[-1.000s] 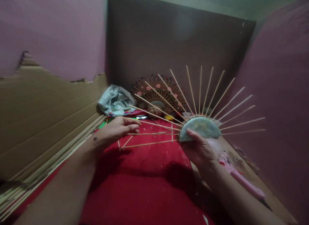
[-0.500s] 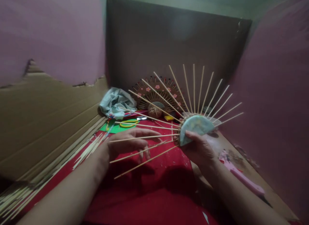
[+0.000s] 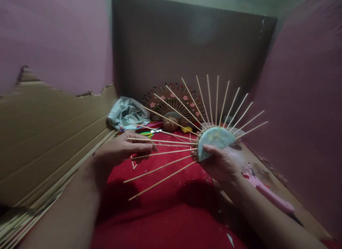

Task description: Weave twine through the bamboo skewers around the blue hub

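Note:
My right hand (image 3: 220, 163) grips a pale blue half-disc (image 3: 215, 140), its thumb across the front face. Thin wooden sticks (image 3: 217, 99) fan out from the curved edge of the half-disc. On the left, my left hand (image 3: 125, 145) is closed, fingers pressed together, close to the left-hand sticks. From its fingertips a thin strand of twine (image 3: 173, 145) appears to run between the sticks toward the half-disc. Part of the lower left sticks crosses in front of the red cloth.
Behind stand a flower-decorated fan-shaped piece (image 3: 175, 95), a twine ball (image 3: 171, 123) and a crumpled light-blue cloth (image 3: 128, 111). Red cloth (image 3: 165, 213) covers the middle. A pink-handled tool (image 3: 269, 193) lies right. Cardboard (image 3: 53, 135) borders the left; loose sticks (image 3: 24, 220) lie below it.
My left hand has drawn back left and upward from beneath the sticks, and its spread fingers have closed together. The right hand keeps its grip, with the half-disc almost unmoved.

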`<state>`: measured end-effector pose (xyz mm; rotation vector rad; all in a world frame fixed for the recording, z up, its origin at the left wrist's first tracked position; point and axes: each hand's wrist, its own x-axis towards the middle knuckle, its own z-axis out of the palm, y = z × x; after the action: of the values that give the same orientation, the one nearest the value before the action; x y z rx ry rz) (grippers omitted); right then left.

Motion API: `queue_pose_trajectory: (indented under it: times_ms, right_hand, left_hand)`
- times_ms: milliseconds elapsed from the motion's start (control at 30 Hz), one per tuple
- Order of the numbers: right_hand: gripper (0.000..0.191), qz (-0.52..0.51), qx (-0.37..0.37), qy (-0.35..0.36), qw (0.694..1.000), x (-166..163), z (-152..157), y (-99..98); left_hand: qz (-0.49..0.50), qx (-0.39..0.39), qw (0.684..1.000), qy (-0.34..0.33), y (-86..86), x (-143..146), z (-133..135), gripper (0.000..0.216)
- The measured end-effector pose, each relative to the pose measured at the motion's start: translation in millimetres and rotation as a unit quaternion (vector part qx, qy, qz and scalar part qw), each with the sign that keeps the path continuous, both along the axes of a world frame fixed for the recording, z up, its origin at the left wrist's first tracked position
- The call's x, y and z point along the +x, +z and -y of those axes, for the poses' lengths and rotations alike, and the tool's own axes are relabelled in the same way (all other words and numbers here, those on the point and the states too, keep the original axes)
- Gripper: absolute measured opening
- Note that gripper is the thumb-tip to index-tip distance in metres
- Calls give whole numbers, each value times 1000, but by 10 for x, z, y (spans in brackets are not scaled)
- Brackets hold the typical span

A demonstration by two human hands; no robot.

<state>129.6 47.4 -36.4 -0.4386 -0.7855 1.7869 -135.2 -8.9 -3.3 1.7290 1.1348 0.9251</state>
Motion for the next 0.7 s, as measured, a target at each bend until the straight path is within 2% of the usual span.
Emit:
queue_pose_trajectory:
  times_ms: [167,333,533,600,700]
  right_hand:
    - [40,15,6,-7,1000,13,-15,25]
    - [41,22,23,-17,999,39,-42,63]
    - [42,-2,49,-43,998,18,-32,74]
    - [42,-9,41,-51,998,19,-34,84]
    - [40,-6,29,-41,999,38,-50,89]
  left_hand:
    - [-47,-33,998,-2,-32,-51,-38,21]
    - [5,-17,998,59,-135,-82,-143,15]
    - [88,61,993,49,-158,-42,-166,6]
    - [68,99,991,61,-143,-24,-156,6]
    - [-40,198,975,89,-128,27,-158,3]
